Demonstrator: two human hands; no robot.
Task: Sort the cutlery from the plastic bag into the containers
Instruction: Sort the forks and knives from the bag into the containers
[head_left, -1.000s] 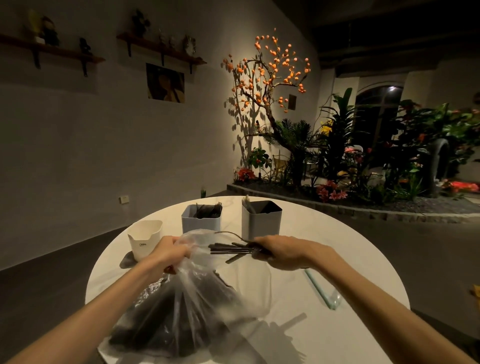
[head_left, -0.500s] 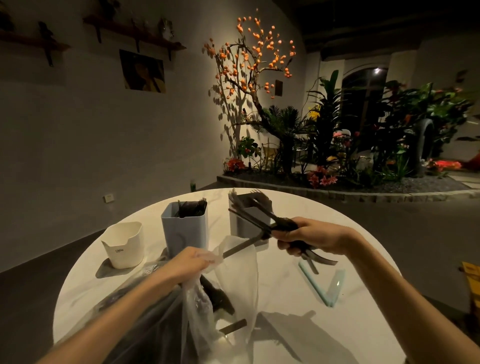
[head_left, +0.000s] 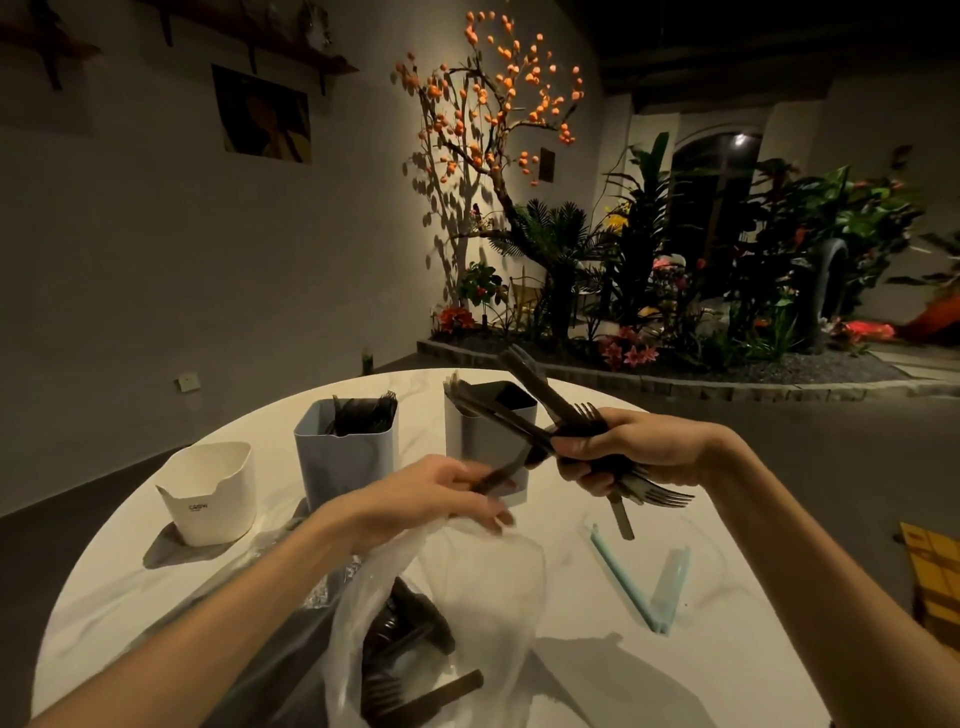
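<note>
My right hand (head_left: 631, 452) grips a bunch of black plastic cutlery (head_left: 524, 410), with fork tines sticking out to the right and handles pointing up and left. My left hand (head_left: 441, 493) pinches the lower end of one dark piece (head_left: 496, 475) from that bunch, just above the clear plastic bag (head_left: 447, 613). The bag lies open on the white round table (head_left: 597, 675) with more black cutlery inside. Three containers stand behind: a white one (head_left: 210, 493), a blue-grey one (head_left: 348, 457) holding black cutlery, and a grey one (head_left: 483, 426).
A pale blue bag clip (head_left: 644, 587) lies open on the table to the right of the bag. Beyond the table are a dark floor, a wall with shelves, and a planted bed with an orange-fruited tree.
My left hand has let go of the bag's rim and risen to the cutlery bunch. My right hand has lifted the bunch a little higher.
</note>
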